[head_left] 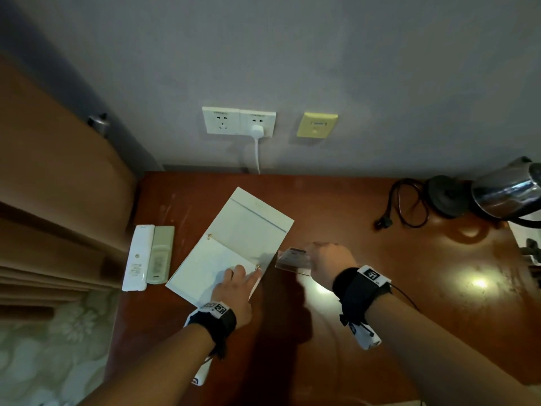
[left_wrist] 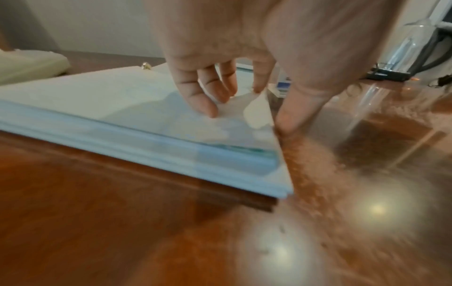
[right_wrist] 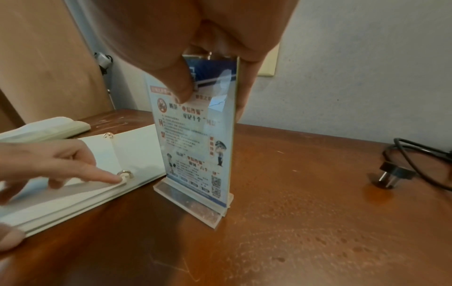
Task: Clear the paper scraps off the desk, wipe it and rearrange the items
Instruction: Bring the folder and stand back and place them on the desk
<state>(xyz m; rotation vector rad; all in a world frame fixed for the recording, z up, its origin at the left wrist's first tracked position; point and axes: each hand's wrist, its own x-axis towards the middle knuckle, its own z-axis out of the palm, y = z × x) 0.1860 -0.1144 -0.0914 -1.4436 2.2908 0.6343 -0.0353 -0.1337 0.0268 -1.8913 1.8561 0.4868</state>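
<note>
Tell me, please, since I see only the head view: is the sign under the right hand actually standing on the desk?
Observer: Yes. The right wrist view shows the sign stand upright, base on the desk, right hand pinching its top.
Operator: Thank you. Is the left hand gripping the binder?
Observer: Seemingly not. In the left wrist view its fingertips rest on the top page, thumb beside the binder's edge.

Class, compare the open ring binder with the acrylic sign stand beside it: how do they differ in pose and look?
The ring binder lies flat and open; the acrylic sign stand is upright on its clear base. The binder's pages look blank; the stand shows a colourful printed notice. The left hand touches the binder's page; the right hand pinches the stand's top. Both are on the desk.
</note>
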